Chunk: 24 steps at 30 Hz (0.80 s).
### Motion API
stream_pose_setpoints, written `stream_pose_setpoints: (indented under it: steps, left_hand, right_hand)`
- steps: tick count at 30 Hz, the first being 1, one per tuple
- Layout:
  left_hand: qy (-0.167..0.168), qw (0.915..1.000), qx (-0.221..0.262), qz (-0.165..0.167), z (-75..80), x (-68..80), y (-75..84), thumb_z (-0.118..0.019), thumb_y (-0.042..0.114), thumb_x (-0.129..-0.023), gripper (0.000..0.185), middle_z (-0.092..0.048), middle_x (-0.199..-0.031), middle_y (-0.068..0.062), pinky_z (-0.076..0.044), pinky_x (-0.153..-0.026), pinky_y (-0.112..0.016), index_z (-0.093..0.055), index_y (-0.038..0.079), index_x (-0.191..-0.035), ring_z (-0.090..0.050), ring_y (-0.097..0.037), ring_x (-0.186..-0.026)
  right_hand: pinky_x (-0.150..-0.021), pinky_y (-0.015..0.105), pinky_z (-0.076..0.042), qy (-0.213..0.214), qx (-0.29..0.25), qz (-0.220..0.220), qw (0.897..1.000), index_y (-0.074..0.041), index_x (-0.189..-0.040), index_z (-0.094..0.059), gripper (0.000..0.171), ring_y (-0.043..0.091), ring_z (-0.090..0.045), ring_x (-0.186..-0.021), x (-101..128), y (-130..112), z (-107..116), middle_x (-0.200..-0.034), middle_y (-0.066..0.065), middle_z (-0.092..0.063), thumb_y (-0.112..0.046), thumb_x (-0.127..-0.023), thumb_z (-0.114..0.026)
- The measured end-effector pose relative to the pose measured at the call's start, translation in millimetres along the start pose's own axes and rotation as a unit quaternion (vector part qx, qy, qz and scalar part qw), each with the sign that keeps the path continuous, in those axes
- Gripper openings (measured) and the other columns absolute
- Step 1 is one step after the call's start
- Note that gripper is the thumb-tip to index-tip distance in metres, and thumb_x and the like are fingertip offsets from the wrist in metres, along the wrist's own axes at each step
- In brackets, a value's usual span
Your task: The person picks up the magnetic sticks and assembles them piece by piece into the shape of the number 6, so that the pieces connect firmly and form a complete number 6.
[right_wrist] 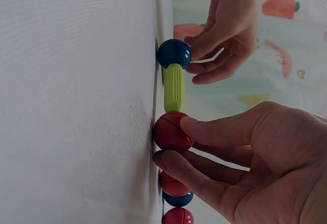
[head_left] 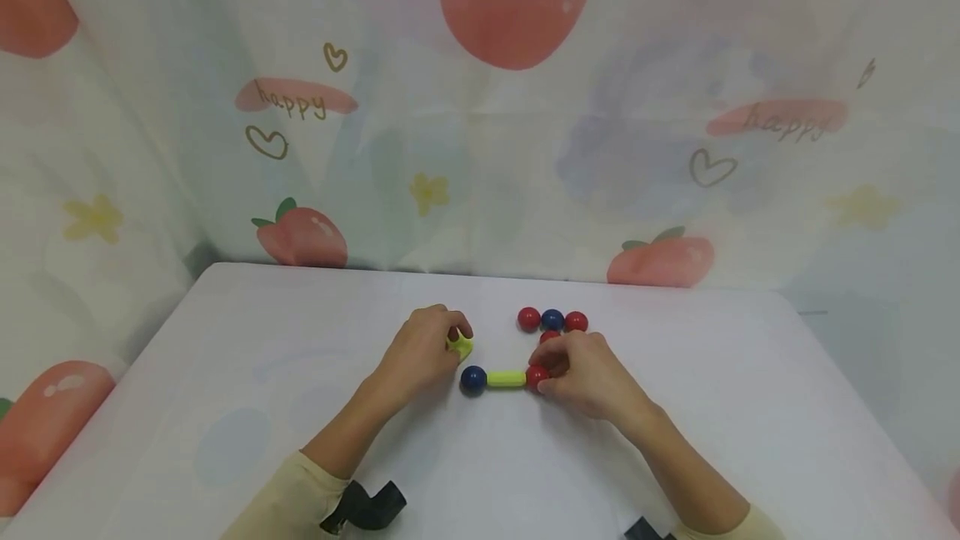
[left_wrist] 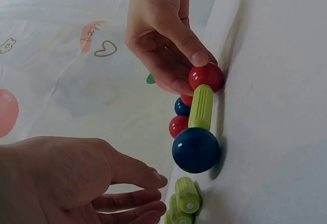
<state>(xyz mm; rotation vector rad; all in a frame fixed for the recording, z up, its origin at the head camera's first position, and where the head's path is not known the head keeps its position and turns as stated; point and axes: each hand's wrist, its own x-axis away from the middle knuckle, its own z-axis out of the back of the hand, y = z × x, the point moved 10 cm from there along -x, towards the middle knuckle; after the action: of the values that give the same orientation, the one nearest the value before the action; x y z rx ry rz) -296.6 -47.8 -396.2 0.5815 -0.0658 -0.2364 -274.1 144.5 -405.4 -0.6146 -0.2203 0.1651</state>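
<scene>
My right hand pinches a red ball between thumb and fingers. A yellow-green ribbed rod joins that ball to a dark blue ball, and the joined piece lies along the white table. On the other side, my left hand hovers behind and left of the blue ball, fingers loosely bent and thumb apart from them. Several short yellow-green rods lie close together on the table, right by its fingertips, partly covered by the hand in the head view.
Behind the right hand, a red ball, a blue ball and another red ball sit in a row. One more red ball is half hidden by that hand. A printed cloth hangs behind the table.
</scene>
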Motion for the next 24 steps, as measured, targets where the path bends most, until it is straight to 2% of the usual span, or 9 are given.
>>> stream_pose_setpoints:
  steps: [9, 14, 19, 24]
  left_hand:
    - [-0.027, 0.999, -0.036, 0.008, -8.8, -11.8, -0.1, -0.078, 0.006, -0.086, 0.016, -0.063, -0.085, -0.001, -0.052, -0.073, -0.031, -0.077, 0.012, -0.101, -0.057, -0.017, -0.08]
    - [-0.024, 0.9988, -0.042, -0.001, -11.5, -16.6, 0.1, -0.081, 0.009, -0.084, 0.015, -0.061, -0.081, 0.0, -0.048, -0.069, -0.03, -0.076, 0.011, -0.098, -0.055, -0.017, -0.077]
    - [-0.024, 0.9982, -0.054, 0.003, -13.4, -20.6, 1.6, -0.087, 0.013, -0.081, 0.02, -0.063, -0.085, 0.0, -0.049, -0.073, -0.031, -0.076, 0.01, -0.098, -0.055, -0.018, -0.081]
    - [-0.027, 0.9973, -0.068, 0.006, -15.2, -22.8, 2.4, -0.09, 0.008, -0.078, 0.023, -0.067, -0.092, -0.002, -0.051, -0.076, -0.033, -0.076, 0.009, -0.096, -0.057, -0.018, -0.084]
  right_hand:
    - [-0.08, 0.032, -0.061, 0.003, -0.002, -0.001, 1.0, -0.014, -0.109, -0.08, 0.03, 0.015, -0.065, -0.088, 1, 2, -1, -0.093, -0.001, -0.073, -0.007, -0.08, -0.087]
    - [-0.08, 0.032, -0.061, 0.006, -0.001, 0.0, 1.0, -0.014, -0.109, -0.08, 0.03, 0.015, -0.065, -0.088, 1, 2, 0, -0.093, -0.002, -0.073, -0.007, -0.081, -0.087]
    - [-0.08, 0.032, -0.061, 0.01, 0.001, 0.003, 1.0, -0.014, -0.109, -0.08, 0.03, 0.015, -0.065, -0.089, 0, 1, 0, -0.093, -0.002, -0.073, -0.008, -0.081, -0.087]
    - [-0.08, 0.032, -0.061, 0.013, 0.002, 0.006, 1.0, -0.014, -0.108, -0.08, 0.029, 0.015, -0.065, -0.089, 0, 1, 0, -0.093, -0.002, -0.073, -0.008, -0.08, -0.088]
